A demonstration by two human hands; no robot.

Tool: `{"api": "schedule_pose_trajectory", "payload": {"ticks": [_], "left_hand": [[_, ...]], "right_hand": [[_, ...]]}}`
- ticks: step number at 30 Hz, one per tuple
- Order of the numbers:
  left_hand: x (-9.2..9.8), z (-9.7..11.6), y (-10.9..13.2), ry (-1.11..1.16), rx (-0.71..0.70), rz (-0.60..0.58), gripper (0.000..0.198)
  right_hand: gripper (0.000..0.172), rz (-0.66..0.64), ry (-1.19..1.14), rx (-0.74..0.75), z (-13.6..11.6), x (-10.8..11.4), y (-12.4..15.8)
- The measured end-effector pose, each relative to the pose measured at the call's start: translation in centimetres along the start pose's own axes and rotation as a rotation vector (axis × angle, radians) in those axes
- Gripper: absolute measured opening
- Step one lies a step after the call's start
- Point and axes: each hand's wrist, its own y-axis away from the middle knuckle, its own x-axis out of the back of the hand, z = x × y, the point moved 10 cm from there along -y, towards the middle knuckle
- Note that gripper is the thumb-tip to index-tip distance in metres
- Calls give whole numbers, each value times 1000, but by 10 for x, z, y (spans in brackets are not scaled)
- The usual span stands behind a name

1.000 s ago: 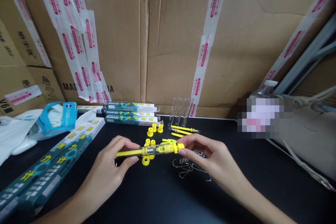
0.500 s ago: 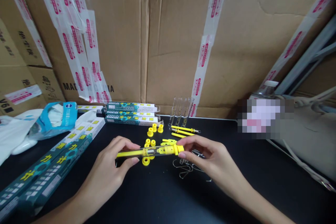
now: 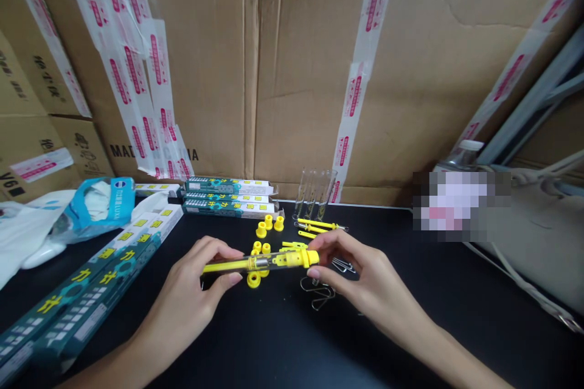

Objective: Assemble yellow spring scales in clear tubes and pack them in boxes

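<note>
My left hand is closed around the left part of a clear tubular force gauge, held level above the black table. Inside its tube show a yellow rod and a silvery spring. At the right end sits a yellow end cap, with the thumb and fingers of my right hand on it. Behind and below the tube lie several loose yellow caps. Wire hooks rest on the table beneath my right hand, partly hidden by it.
Clear tubes stand upright at the back, near yellow rods with springs. Printed boxes are stacked behind, and long boxes lie at left beside a blue packet. A bottle and beige bag are at right.
The fingers of my right hand have shifted slightly on the cap, and more of the cap's end shows. My left hand and the tube have hardly moved.
</note>
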Motion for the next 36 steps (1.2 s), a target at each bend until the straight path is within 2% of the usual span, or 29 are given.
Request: {"api": "schedule_pose_trajectory", "payload": {"ticks": [3, 8, 13, 19, 25, 28, 33, 36], "left_hand": [[0, 0, 0, -6, -8, -1, 6], [-1, -1, 1, -2, -12, -5, 7], [0, -1, 0, -1, 4, -6, 7], [-1, -1, 1, -9, 3, -19, 7], [-2, -1, 0, 6, -8, -26, 7], [-3, -2, 1, 4, 0, -27, 7], [-3, -1, 1, 10, -7, -24, 7], [-3, -2, 1, 8, -1, -28, 8]], "right_hand": [[15, -11, 63, -12, 0, 0, 0], [22, 6, 193, 43, -5, 4, 1], [28, -4, 163, 53, -3, 2, 1], [12, -36, 157, 65, -6, -2, 0], [25, -34, 202, 63, -8, 1, 1], [16, -25, 142, 19, -4, 3, 0], [12, -52, 117, 8, -4, 0, -2], [17, -64, 151, 40, -6, -1, -1]]}}
